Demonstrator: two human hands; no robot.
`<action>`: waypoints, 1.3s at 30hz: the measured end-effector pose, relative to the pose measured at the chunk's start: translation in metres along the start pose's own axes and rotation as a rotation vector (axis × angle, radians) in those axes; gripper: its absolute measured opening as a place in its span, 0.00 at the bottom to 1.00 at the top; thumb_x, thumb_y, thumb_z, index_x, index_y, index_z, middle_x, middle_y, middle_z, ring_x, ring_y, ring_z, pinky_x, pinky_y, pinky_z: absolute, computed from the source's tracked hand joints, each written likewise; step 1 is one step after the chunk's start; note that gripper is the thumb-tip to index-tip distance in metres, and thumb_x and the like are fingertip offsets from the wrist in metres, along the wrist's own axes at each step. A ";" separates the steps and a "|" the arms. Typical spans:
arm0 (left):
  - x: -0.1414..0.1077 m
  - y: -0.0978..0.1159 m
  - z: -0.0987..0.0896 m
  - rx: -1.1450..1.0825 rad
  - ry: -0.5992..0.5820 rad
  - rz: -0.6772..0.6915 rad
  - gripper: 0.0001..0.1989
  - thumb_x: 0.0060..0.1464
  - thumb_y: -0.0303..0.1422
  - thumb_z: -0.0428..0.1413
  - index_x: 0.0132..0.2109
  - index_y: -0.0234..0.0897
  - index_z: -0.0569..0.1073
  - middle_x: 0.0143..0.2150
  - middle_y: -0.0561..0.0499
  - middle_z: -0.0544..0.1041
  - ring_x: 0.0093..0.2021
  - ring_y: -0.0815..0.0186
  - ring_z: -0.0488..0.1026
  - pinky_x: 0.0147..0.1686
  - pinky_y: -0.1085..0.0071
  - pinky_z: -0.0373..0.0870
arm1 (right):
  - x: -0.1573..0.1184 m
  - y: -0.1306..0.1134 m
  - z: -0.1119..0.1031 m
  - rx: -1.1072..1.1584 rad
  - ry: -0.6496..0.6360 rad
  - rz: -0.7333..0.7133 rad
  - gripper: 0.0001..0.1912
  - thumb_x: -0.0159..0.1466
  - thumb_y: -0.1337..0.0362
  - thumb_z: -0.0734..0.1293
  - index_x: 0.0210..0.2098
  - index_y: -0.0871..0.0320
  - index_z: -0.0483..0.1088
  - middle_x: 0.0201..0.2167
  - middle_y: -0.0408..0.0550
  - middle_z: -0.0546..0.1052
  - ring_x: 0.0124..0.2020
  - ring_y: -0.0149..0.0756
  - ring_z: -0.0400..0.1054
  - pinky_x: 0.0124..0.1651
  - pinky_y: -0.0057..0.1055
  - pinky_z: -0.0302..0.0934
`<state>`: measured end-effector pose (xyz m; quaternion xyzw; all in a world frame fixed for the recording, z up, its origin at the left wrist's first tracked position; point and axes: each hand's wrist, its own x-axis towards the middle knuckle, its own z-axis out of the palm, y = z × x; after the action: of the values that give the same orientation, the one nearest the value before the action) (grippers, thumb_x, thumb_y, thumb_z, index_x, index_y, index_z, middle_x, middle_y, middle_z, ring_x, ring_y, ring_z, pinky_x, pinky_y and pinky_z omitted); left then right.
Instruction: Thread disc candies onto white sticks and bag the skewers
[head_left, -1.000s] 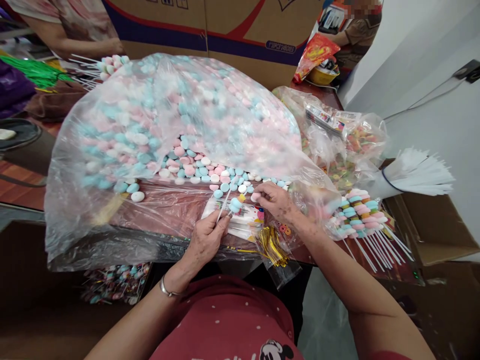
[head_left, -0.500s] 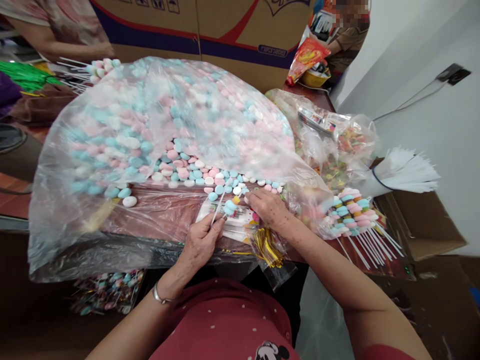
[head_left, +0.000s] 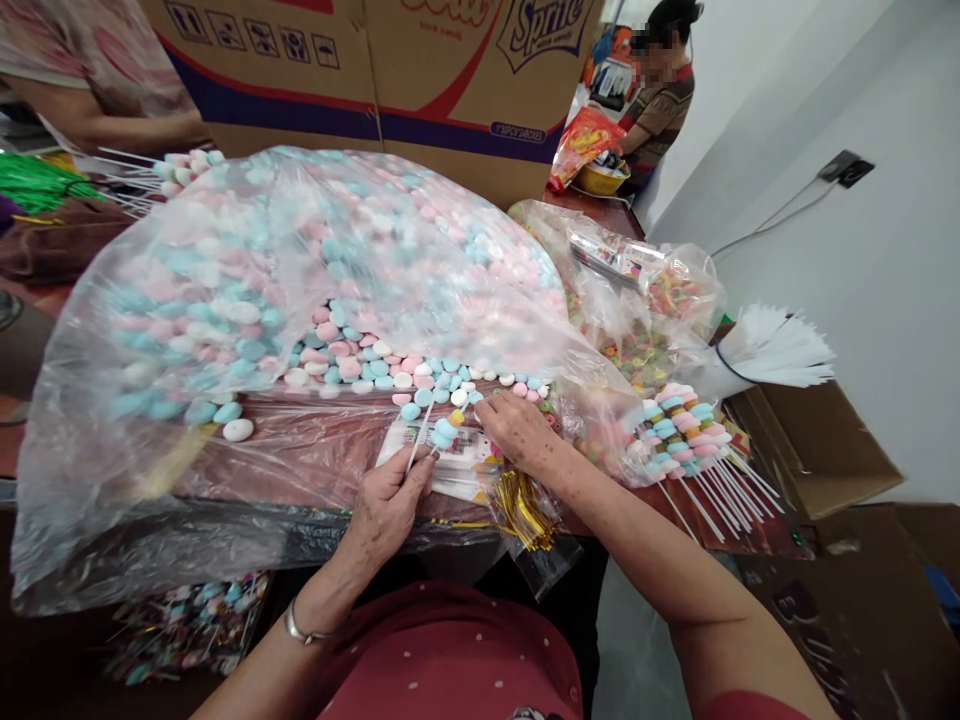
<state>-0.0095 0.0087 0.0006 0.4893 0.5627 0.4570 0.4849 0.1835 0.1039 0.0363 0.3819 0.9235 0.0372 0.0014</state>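
My left hand point(head_left: 391, 500) is closed round white lollipop sticks; one bare stick point(head_left: 421, 432) slants up from the fingers. Just past its fingertips are blue marshmallows point(head_left: 444, 432) with a yellow gummy piece point(head_left: 455, 417) at their upper end, seemingly threaded on a stick. My right hand point(head_left: 519, 430) is beside that upper end, thumb and fingers pinched together; what they pinch is too small to make out. Loose pink, blue and white marshmallows point(head_left: 349, 365) spill toward both hands from a large clear plastic bag point(head_left: 420, 230). Beneath the hands lies a printed white packet point(head_left: 469, 478).
Gold twist ties point(head_left: 523, 510) lie at the table's front edge. To the right are finished marshmallow skewers point(head_left: 686, 430), a bundle of white sticks point(head_left: 780, 345) and bagged gummy rings point(head_left: 637, 350). A big cardboard box point(head_left: 367, 80) stands behind. Other people sit at back left and right.
The camera view has turned, so the whole scene sits further left and slightly lower. Both hands keep nearly the same grip and position around the marshmallows.
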 end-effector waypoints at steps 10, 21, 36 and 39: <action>0.000 0.001 -0.001 0.068 -0.027 0.042 0.14 0.60 0.42 0.51 0.35 0.36 0.72 0.22 0.58 0.64 0.21 0.72 0.57 0.22 0.74 0.55 | 0.009 0.012 0.009 0.574 0.237 0.388 0.07 0.58 0.68 0.64 0.36 0.56 0.72 0.31 0.47 0.78 0.32 0.37 0.70 0.36 0.32 0.62; 0.004 0.014 -0.001 0.220 -0.076 0.070 0.14 0.59 0.40 0.48 0.30 0.37 0.70 0.21 0.58 0.64 0.24 0.70 0.60 0.27 0.74 0.57 | 0.013 0.019 -0.010 1.759 0.340 0.651 0.18 0.41 0.59 0.77 0.30 0.57 0.73 0.22 0.40 0.76 0.20 0.30 0.67 0.18 0.26 0.56; 0.005 0.014 0.000 0.191 -0.053 0.079 0.15 0.58 0.41 0.49 0.31 0.36 0.73 0.20 0.57 0.64 0.23 0.70 0.59 0.26 0.75 0.58 | 0.011 0.018 -0.006 1.772 0.384 0.627 0.16 0.42 0.59 0.78 0.30 0.56 0.76 0.24 0.39 0.78 0.21 0.29 0.68 0.20 0.25 0.62; 0.005 0.013 0.001 0.182 -0.044 0.063 0.15 0.58 0.41 0.50 0.30 0.36 0.72 0.20 0.57 0.64 0.23 0.70 0.60 0.25 0.75 0.57 | 0.010 0.018 -0.007 1.807 0.364 0.625 0.18 0.41 0.58 0.79 0.30 0.57 0.76 0.24 0.39 0.78 0.23 0.29 0.69 0.22 0.25 0.65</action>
<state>-0.0076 0.0148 0.0124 0.5588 0.5753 0.4082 0.4360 0.1884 0.1235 0.0446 0.4551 0.4470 -0.6285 -0.4450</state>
